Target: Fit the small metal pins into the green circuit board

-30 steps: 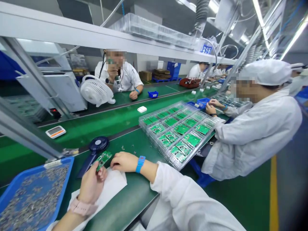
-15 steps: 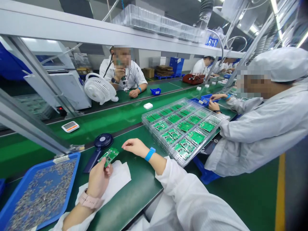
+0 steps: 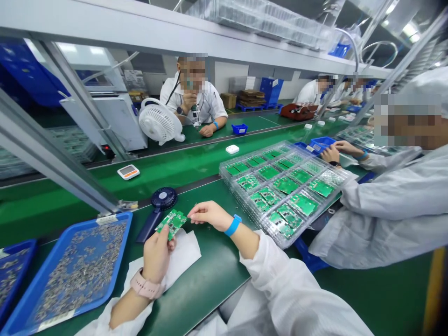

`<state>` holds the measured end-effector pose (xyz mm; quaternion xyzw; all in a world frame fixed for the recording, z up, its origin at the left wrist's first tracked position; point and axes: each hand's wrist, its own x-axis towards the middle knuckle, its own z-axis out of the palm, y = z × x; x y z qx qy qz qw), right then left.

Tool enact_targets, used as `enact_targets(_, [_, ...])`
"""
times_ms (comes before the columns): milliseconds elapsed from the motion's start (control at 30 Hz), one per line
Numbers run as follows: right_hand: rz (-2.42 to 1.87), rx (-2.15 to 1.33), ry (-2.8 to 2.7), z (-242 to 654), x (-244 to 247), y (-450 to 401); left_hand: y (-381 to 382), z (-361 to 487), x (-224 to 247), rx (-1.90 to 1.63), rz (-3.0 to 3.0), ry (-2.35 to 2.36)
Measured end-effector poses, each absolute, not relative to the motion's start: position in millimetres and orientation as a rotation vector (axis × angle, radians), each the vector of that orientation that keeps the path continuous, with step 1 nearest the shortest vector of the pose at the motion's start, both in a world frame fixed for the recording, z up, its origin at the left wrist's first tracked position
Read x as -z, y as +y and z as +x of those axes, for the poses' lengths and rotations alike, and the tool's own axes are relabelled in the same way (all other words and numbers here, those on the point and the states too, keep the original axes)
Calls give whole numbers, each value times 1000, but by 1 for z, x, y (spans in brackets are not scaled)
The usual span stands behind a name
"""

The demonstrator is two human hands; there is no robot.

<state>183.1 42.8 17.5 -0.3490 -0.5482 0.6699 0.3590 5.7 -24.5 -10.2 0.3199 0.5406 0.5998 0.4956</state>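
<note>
Over the table, the left hand pinches a green circuit board between thumb and fingers. Just off the board's right corner, the right hand has thumb and fingertips drawn together; whether they grip something tiny, I cannot tell. A dark blue fan lies near the table's far edge, left of a clear tray of boards.

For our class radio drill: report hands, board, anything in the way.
Left hand holding green circuit board. Right hand beside its edge; contact unclear. Navy fan just beyond.
</note>
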Motion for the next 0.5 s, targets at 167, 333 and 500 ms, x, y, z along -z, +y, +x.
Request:
enact_targets(167, [-917,-1801,-1385,180,-16,38,-31,3,14,-1402,944,1457])
enact_targets(333, [-968,-1813,-1342,178,-16,39,-37,5,4,-1291,1261,1673])
enact_targets(500, [-1014,-1825,-1293,182,-19,41,-33,4,4,-1251,1256,1702])
